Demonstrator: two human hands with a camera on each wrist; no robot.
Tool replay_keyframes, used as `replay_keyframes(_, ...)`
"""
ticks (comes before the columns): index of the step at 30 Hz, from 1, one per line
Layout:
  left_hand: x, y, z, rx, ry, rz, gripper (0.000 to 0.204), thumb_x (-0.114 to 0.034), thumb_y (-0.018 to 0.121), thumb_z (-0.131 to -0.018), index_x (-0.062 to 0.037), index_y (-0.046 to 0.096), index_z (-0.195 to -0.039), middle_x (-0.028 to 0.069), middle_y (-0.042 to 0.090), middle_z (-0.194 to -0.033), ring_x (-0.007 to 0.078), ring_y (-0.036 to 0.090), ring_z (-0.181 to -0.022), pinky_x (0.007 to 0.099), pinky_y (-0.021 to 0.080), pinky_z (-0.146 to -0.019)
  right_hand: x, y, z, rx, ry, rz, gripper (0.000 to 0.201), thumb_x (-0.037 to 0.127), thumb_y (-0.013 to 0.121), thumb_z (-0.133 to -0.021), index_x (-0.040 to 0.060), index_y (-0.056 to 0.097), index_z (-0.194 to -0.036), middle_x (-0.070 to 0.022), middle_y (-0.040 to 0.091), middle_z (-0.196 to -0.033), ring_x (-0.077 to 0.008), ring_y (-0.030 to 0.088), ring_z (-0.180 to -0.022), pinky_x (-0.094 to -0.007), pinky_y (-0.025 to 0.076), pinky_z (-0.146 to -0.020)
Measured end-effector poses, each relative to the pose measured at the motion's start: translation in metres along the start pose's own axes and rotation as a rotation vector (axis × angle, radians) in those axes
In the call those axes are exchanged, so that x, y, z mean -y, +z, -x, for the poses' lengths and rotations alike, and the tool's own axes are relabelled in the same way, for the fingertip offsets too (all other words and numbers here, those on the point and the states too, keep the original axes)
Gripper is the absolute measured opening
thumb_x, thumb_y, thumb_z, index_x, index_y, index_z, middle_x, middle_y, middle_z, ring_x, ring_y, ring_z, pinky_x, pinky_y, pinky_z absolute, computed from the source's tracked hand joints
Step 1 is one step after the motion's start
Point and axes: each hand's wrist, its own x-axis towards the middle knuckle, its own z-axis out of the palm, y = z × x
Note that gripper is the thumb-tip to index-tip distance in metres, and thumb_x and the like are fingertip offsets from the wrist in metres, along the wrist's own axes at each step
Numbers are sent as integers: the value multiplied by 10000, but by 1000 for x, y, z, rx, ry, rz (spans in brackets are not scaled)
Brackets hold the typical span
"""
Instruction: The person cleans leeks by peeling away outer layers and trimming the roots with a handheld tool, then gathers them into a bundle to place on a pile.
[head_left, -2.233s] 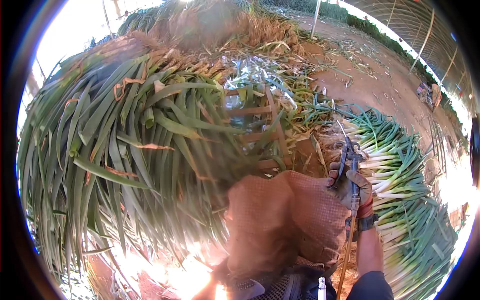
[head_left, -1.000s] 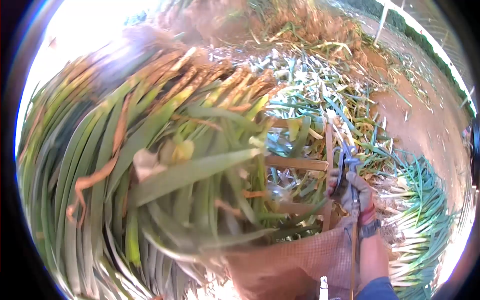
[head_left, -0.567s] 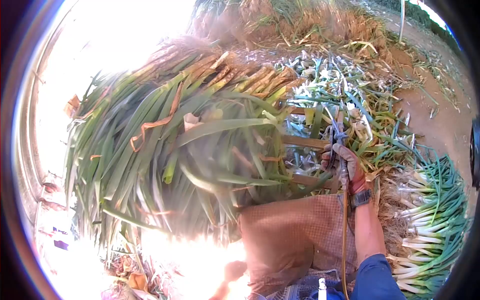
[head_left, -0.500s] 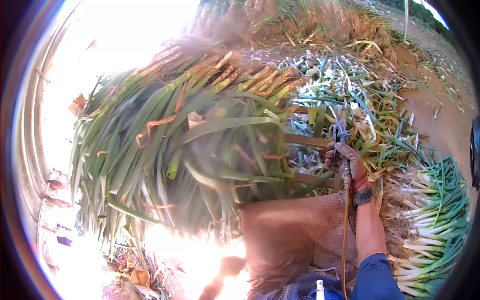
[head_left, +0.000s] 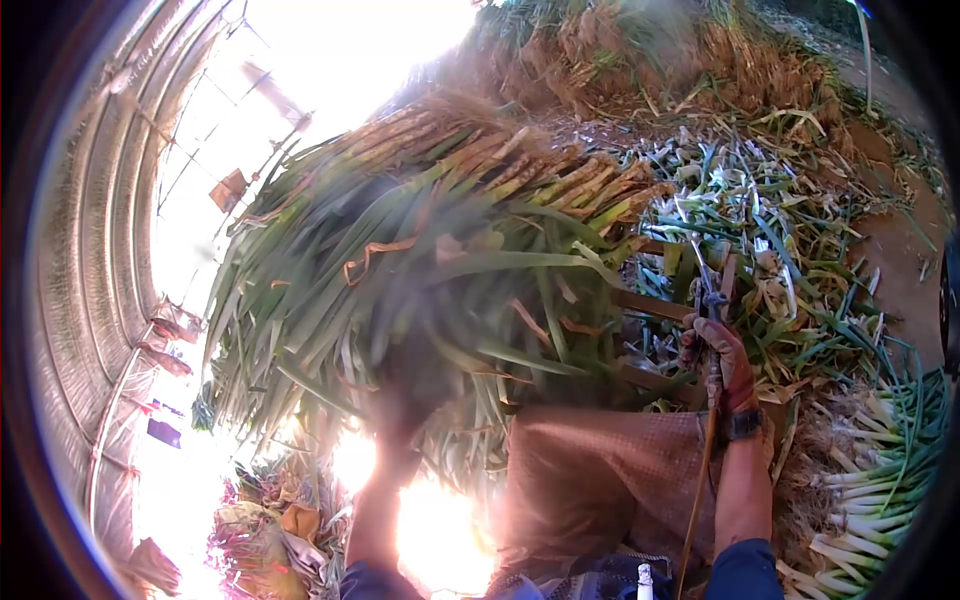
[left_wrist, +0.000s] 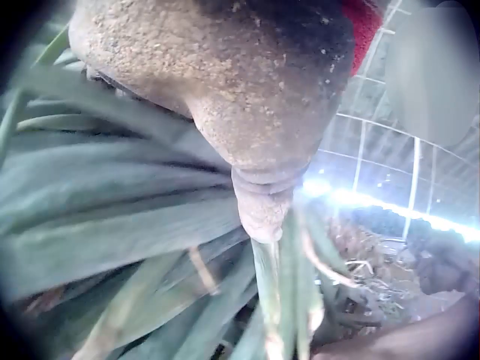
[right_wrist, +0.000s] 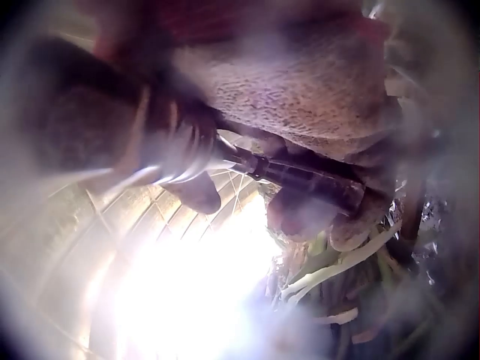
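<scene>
My gloved right hand (head_left: 722, 352) grips an air blow gun (head_left: 713, 300) by its handle, with a brown hose (head_left: 700, 500) running down from it. In the right wrist view the fingers (right_wrist: 352, 231) curl around the handle. My gloved left hand (head_left: 415, 385), dark and blurred in the head view, is at the lower side of a big pile of green onions (head_left: 330, 290). The left wrist view shows the thumb (left_wrist: 262, 214) pointing down among long green leaves (left_wrist: 112, 187). The other left fingers are hidden, so I cannot tell whether they hold leaves.
A wooden slatted frame (head_left: 655, 304) stands beside the pile, with stripped leaf scraps (head_left: 760, 220) beyond it. Cleaned green onions (head_left: 870, 490) lie in a row at the right. Brown mesh cloth (head_left: 590, 480) covers my lap. More onions with roots (head_left: 640, 70) are heaped behind.
The head view has swung left, showing more of the curved wall. My left arm has come into view, reaching to the onion pile. My right hand still holds the blow gun.
</scene>
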Motion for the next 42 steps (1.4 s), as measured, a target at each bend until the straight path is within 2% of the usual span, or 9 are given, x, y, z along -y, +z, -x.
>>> replay_keyframes(1, -44, -29, -9, 263, -211, 86, 1463, -692, 902, -607, -8, 177, -1677, 234, 296, -1704, 360, 375, -1543, 426, 406, -1221, -3, -3, -3, 8, 2, -2, 301, 248, 722, -999, 25, 696, -1199, -52, 692, -901, -175, 669, -753, -338, 564, -692)
replay_keyframes(5, 74, 78, -25, -65, -71, -826, 1474, -669, 913, -565, -26, 190, -1677, 260, 397, -1638, 385, 469, -1472, 441, 462, -1173, -12, -4, -13, 46, -14, 39, 283, 266, 704, -1014, 35, 689, -1178, -50, 686, -891, -174, 661, -744, -323, 548, -682)
replay_keyframes(22, 64, 101, -36, -336, 165, -62, 807, -477, 800, -833, -101, 535, -1496, 240, 752, -1159, 469, 712, -1091, 517, 591, -939, -37, -9, -20, 45, 26, 93, 221, 251, 666, -1031, 51, 697, -1123, -64, 702, -863, -222, 662, -693, -395, 549, -639)
replay_keyframes(25, 49, 88, -38, -54, -198, 98, 640, -439, 758, -859, -132, 619, -1403, 163, 768, -1146, 440, 710, -1098, 504, 579, -959, -43, -13, -18, 11, 71, 69, 215, 256, 674, -1029, 56, 698, -1103, -58, 705, -847, -206, 665, -686, -385, 555, -637)
replay_keyframes(27, 77, 110, -37, 339, 111, -189, 402, -397, 688, -921, -80, 705, -1168, 188, 713, -1130, 377, 685, -1050, 498, 551, -899, -47, -19, -20, 20, 90, 115, 210, 260, 682, -1024, 64, 699, -1098, -52, 708, -840, -196, 673, -685, -374, 561, -633)
replay_keyframes(34, -48, 27, 61, 167, -52, 290, 297, -387, 750, -853, -128, 723, -996, 146, 765, -944, 355, 744, -884, 504, 582, -779, -38, -25, -10, -34, 127, 270, 223, 302, 712, -1013, 110, 709, -1127, -31, 725, -856, -174, 702, -668, -334, 581, -614)
replay_keyframes(39, -58, -1, 146, -1, 519, -191, 377, -344, 822, -801, -74, 687, -1027, 136, 737, -755, 375, 744, -756, 477, 587, -669, -30, -11, 0, -30, 128, 210, 285, 326, 704, -1020, 90, 739, -1176, -38, 739, -889, -153, 692, -718, -294, 572, -696)
replay_keyframes(41, -65, -15, 172, 534, -624, 402, 474, -372, 834, -792, -65, 665, -1112, 179, 763, -864, 385, 758, -824, 461, 602, -664, -29, -14, -2, -19, 135, 215, 295, 321, 700, -1025, 83, 737, -1195, -40, 742, -909, -148, 694, -740, -292, 572, -706)
replay_keyframes(42, -50, -6, 194, 548, -626, 395, 474, -372, 834, -792, -65, 665, -1112, 179, 763, -864, 385, 758, -824, 461, 602, -664, -29, -16, -3, 4, 135, 222, 305, 316, 695, -1029, 77, 734, -1214, -42, 744, -929, -143, 696, -763, -291, 572, -716)
